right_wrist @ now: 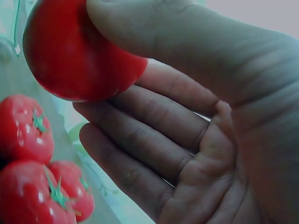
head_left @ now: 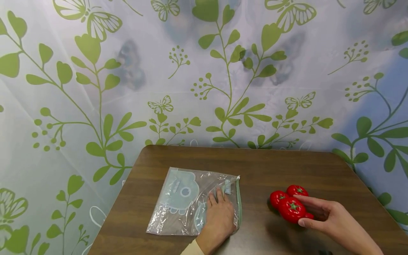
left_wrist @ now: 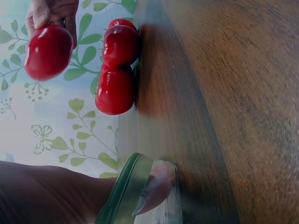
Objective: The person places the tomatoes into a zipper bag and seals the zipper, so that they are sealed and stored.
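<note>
My right hand (head_left: 331, 216) holds a glossy red tomato (head_left: 292, 209) between thumb and fingers, raised a little over the table. Its other fingers (right_wrist: 135, 135) extend beneath, seen in the right wrist view. Three more tomatoes sit close together on the table, among them one at the left (head_left: 278, 199) and one behind (head_left: 297, 190). My left hand (head_left: 220, 214) lies with fingers stretched out on a clear plastic pouch (head_left: 181, 226) with pale blue cartoon prints. In the left wrist view, the thumb (left_wrist: 159, 186) shows through clear plastic beside the pouch's green zip edge (left_wrist: 124, 186).
Both hands are over a dark wooden table (head_left: 255, 163) with rounded far corners. A white curtain (head_left: 178, 81) printed with green leaves and butterflies hangs behind it. A small dark object (head_left: 325, 252) shows at the near edge of the head view.
</note>
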The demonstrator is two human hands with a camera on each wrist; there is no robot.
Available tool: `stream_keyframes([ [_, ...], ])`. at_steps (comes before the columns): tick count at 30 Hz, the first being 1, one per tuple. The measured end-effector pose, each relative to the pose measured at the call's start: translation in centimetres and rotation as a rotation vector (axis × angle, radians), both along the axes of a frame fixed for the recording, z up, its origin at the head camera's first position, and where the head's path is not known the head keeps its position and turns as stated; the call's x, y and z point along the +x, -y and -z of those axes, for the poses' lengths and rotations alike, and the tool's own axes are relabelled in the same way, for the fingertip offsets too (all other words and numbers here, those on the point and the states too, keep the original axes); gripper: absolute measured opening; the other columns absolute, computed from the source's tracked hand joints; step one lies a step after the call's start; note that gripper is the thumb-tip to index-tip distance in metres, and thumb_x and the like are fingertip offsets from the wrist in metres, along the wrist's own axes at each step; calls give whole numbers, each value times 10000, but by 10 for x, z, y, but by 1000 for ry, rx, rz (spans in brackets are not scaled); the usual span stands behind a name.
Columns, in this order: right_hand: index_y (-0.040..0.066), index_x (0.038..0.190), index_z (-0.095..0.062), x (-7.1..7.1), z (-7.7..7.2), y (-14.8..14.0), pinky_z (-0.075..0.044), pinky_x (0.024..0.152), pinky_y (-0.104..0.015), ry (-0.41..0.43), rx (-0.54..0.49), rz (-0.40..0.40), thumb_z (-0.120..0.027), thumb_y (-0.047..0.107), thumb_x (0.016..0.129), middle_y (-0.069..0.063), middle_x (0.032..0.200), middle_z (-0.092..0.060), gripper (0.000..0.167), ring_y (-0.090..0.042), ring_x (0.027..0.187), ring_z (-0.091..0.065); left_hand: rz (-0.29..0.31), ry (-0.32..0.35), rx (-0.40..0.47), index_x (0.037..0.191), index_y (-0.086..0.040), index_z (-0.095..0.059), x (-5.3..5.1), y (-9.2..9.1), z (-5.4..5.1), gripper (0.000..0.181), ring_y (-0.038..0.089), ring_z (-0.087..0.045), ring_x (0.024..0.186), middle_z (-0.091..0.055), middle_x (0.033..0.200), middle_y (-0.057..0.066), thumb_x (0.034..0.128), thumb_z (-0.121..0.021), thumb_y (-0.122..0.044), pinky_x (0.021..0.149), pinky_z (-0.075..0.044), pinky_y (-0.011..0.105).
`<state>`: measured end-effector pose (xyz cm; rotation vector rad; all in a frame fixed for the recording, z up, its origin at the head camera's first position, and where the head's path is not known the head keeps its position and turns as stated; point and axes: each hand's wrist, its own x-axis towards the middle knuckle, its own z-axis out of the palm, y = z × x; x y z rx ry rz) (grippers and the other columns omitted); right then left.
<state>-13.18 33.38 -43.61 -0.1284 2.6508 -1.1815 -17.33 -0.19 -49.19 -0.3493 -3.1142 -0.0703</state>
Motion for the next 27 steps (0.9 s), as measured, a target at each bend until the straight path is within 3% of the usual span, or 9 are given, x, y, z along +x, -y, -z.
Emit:
stream_keyframes([
  [2,52,1574,-572,-3,-2,4,-646,846,-244,-7,-13,-10,-838,298,984,-326,1585,-549,693,-57,1218,-742,-1,5,-4,1488,34,-610,0,0,-1,1122,521,-574,1428,-548,1603,254,604,-1046,-502,1186,-497,549],
  [6,83,1564,-592,-9,-7,12,-636,852,-228,-41,-43,-31,-843,282,981,-296,1570,-581,665,143,1171,-645,2,14,-14,1500,30,-605,-2,-1,0,1108,512,-570,1438,-541,1613,250,634,-1033,-512,1191,-494,540],
  [7,94,1560,-599,-10,-8,15,-634,852,-226,-51,-48,-38,-846,286,979,-290,1566,-587,660,159,1167,-635,4,10,-6,1498,28,-605,-3,-1,4,1105,512,-571,1434,-542,1610,247,631,-1034,-505,1182,-500,542],
  [13,151,1524,-643,-18,-11,26,-624,866,-225,-107,-35,-56,-854,339,970,-234,1537,-633,623,126,1174,-660,3,10,-24,1507,21,-601,-2,-1,2,1108,511,-571,1438,-540,1619,243,639,-1026,-521,1179,-504,537],
  [14,152,1522,-645,-19,-12,28,-622,867,-225,-112,-37,-57,-854,343,969,-226,1531,-640,621,117,1174,-667,1,15,-36,1512,20,-599,-1,-1,-2,1112,509,-570,1442,-537,1624,244,644,-1023,-532,1189,-498,534],
  [22,119,1508,-653,-28,-9,43,-623,883,-227,-120,-103,-60,-879,340,946,-171,1462,-704,645,49,1163,-719,-3,10,-9,1495,32,-603,-1,0,2,1124,503,-584,1426,-553,1608,242,617,-1036,-521,1170,-512,529],
  [27,104,1504,-655,-34,-4,53,-623,898,-229,-112,-127,-46,-893,326,931,-160,1455,-715,659,41,1163,-726,-6,12,-26,1501,28,-601,1,0,-3,1137,497,-585,1429,-548,1615,241,614,-1040,-531,1185,-502,523],
])
